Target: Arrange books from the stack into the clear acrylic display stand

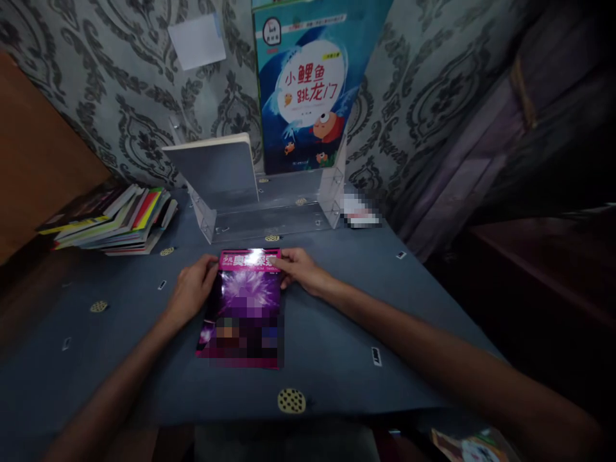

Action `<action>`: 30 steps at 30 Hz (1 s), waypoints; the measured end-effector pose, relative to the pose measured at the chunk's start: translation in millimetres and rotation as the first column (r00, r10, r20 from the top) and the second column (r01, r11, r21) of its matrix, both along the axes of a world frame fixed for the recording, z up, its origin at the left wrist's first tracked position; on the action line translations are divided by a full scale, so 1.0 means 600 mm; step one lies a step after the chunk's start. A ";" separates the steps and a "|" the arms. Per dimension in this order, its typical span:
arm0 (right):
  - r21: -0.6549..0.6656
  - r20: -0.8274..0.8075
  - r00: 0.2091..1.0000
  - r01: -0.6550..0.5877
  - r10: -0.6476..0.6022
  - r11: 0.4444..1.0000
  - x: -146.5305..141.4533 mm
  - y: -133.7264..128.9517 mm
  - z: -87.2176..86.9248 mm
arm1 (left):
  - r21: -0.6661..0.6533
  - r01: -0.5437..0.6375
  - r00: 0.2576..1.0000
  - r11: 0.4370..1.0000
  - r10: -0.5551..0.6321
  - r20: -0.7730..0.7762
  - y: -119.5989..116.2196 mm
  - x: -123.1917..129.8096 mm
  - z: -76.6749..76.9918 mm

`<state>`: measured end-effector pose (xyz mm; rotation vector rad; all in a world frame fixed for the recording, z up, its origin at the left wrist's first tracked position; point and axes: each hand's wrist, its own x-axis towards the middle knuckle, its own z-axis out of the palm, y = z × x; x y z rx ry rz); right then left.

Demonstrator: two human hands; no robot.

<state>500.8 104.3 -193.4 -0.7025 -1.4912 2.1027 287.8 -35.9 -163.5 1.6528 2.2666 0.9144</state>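
A glossy purple and pink book [250, 292] lies on the grey-blue tablecloth [337, 359], cover up; its lower part is pixelated. At the book's upper left edge, my left hand [193, 285] holds on with curled fingers. My right hand [304, 271] grips the upper right edge, thumb on the cover and fingers bent at the side. Just beyond the book stands a clear plastic book stand [332, 196]. A blue picture book [303, 138] with a cartoon fish rests upright at its right, and a plain grey book [216, 170] leans at its left.
A messy stack of books [120, 221] sits at the table's left back. Right of the stand is a pixelated white item [360, 212]. A purple curtain [447, 173] hangs beyond the right edge. White paper [197, 42] is on the patterned wall, and an orange-brown panel [43, 122] stands left.
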 end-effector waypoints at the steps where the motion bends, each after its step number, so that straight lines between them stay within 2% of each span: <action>1: 0.003 0.002 1.000 -0.012 0.012 1.000 0.000 0.002 -0.002 | -0.001 0.012 0.989 1.000 -0.012 -0.150 -0.002 0.002 0.002; 2: 0.007 0.001 1.000 -0.019 0.019 1.000 0.001 0.004 -0.003 | 0.001 0.029 0.964 1.000 -0.027 -0.263 -0.002 0.006 0.005; 4: 0.015 -0.005 1.000 -0.011 0.012 1.000 0.003 0.006 -0.004 | 0.000 0.084 0.918 0.996 -0.077 -0.390 0.003 0.024 0.007; 10: -0.009 -0.001 1.000 0.020 -0.020 1.000 0.016 0.008 -0.004 | 0.004 0.297 0.879 0.955 -0.272 -0.391 0.047 0.092 -0.002; 14: -0.019 0.014 0.999 0.048 -0.048 0.999 0.020 0.012 -0.003 | -0.010 0.294 0.867 0.956 -0.271 -0.419 0.072 0.117 -0.015; 19: 0.011 0.014 0.996 0.093 -0.093 0.996 0.025 0.020 -0.004 | -0.021 0.249 0.861 0.968 -0.231 -0.453 0.076 0.131 -0.036; 23: 0.008 0.037 0.994 0.104 -0.105 0.995 0.028 0.017 0.003 | -0.051 0.291 0.856 0.955 -0.284 -0.432 0.071 0.128 -0.033; 25: 0.041 0.090 0.995 0.038 -0.041 0.998 0.029 0.012 0.011 | -0.119 0.372 0.829 0.921 -0.387 -0.404 0.064 0.117 -0.018; 26: 0.065 0.122 0.992 -0.025 0.017 0.998 0.030 0.010 0.015 | -0.166 0.433 0.801 0.886 -0.463 -0.380 0.058 0.110 -0.008; 28: 0.113 0.183 0.975 -0.149 0.126 0.982 0.030 0.005 0.023 | -0.261 0.563 0.719 0.784 -0.620 -0.313 0.046 0.093 0.013; 30: 0.153 0.220 0.962 -0.200 0.164 0.968 0.030 0.001 0.027 | -0.322 0.636 0.656 0.701 -0.711 -0.254 0.033 0.080 0.028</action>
